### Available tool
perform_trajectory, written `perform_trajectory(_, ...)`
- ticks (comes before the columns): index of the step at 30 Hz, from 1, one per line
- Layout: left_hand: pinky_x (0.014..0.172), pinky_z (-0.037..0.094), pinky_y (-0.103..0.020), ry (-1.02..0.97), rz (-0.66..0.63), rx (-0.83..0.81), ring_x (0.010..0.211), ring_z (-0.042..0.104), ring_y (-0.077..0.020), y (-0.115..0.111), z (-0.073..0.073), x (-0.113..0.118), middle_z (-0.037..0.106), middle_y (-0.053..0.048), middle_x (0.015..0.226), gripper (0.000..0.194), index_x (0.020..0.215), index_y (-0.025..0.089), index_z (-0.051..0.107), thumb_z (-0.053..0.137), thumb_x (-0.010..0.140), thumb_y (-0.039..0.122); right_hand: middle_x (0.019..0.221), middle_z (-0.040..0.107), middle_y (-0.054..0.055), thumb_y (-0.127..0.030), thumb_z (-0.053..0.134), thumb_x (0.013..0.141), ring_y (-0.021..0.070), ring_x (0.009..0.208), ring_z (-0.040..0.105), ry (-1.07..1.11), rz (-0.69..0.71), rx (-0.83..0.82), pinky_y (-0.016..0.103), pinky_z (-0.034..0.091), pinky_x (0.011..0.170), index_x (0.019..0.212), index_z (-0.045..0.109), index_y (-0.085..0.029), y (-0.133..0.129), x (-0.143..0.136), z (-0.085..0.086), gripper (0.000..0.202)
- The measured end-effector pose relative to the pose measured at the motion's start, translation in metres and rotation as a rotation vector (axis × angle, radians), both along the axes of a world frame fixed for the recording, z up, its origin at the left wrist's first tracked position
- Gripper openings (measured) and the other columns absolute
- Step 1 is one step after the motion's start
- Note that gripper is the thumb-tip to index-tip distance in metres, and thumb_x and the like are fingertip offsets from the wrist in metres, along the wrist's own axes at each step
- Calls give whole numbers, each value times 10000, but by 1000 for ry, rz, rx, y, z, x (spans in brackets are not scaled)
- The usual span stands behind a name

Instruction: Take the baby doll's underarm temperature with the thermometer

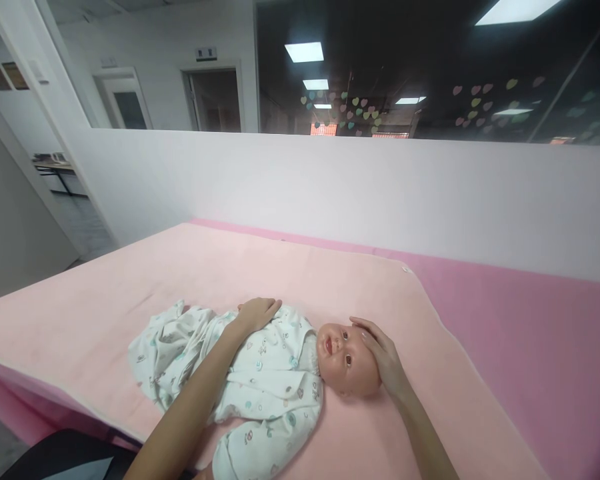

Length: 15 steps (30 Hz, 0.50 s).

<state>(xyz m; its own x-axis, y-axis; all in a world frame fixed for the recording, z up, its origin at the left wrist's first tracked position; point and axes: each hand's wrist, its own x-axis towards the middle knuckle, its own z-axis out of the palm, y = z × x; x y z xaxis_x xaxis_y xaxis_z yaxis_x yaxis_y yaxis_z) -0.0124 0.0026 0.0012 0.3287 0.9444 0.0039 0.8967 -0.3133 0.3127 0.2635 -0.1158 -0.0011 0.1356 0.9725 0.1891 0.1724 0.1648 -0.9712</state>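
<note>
In the head view, resting the left hand palm down at 7 o'clock on the clothes over the torso of the doll, with fingers close together and slightly bent, not clamping on anything. Cupping the right hand at 5 o'clock around the top of the doll's head, with fingers curving loosely over the forehead, a little apart at the tips, touching without gripping. Not being able to tell the place of the right thumb, hidden from sight.

Seeing the doll lying on its back between 5 and 8 o'clock, pointing its head to the right and turning its open-mouthed face upward. Seeing the white, printed clothes bunching in loose folds at 8 o'clock, covering the legs, and one sleeve bending toward 6 o'clock. Seeing a bit of the doll's other hand peeking out just beside the left hand.

Having the doll lying on a peach sheet, spreading over the counter, with a pink cloth showing at 4 o'clock and along the far edge. Seeing a white wall rising behind, and a dark window at 1 o'clock bearing heart stickers and reflecting ceiling lights. Seeing a door and a doorway standing near 10 and 11 o'clock.
</note>
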Motion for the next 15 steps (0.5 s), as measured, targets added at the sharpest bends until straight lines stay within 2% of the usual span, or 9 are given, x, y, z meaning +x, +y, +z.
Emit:
perform_trajectory(2, 705, 385, -352, 1, 1, 0, 862, 607, -279, 0, 0, 0, 677, -106, 851, 520, 758, 176, 606, 193, 901, 457, 1177, 586, 75, -509, 555, 752, 243, 1100, 520, -3, -5, 12, 357, 432, 917, 1061, 596, -215, 1, 1, -2, 429)
perform_trajectory(7, 723, 384, -352, -2, 5, -3, 866, 606, -275, 1, -1, 0, 677, -107, 857, 517, 758, 176, 608, 202, 899, 464, 980, 648, 79, -495, 537, 773, 234, 942, 587, -12, 35, -5, 348, 476, 836, 909, 621, -191, 1, 1, 0, 343)
perform_trajectory(9, 721, 383, -355, -2, 5, -5, 857, 608, -274, 1, -1, 0, 676, -107, 850, 520, 753, 176, 605, 197, 899, 464, 973, 647, 75, -490, 536, 776, 233, 941, 587, -10, 37, -2, 346, 474, 841, 904, 618, -191, 1, 0, 1, 336)
perform_trajectory(12, 715, 381, -360, -1, 6, -6, 843, 609, -275, 0, -1, 0, 675, -106, 835, 521, 751, 177, 600, 191, 899, 463, 1048, 632, 85, -489, 524, 786, 240, 1006, 567, -4, 34, -6, 362, 449, 894, 948, 616, -194, 2, 1, -2, 349)
perform_trajectory(15, 704, 382, -357, -1, 9, -11, 852, 607, -278, 0, 0, 0, 675, -106, 846, 513, 759, 178, 602, 197, 897, 460, 1231, 550, 79, -481, 533, 788, 245, 1150, 486, -3, -1, 31, 391, 397, 971, 1123, 565, -231, 2, 3, -7, 420)
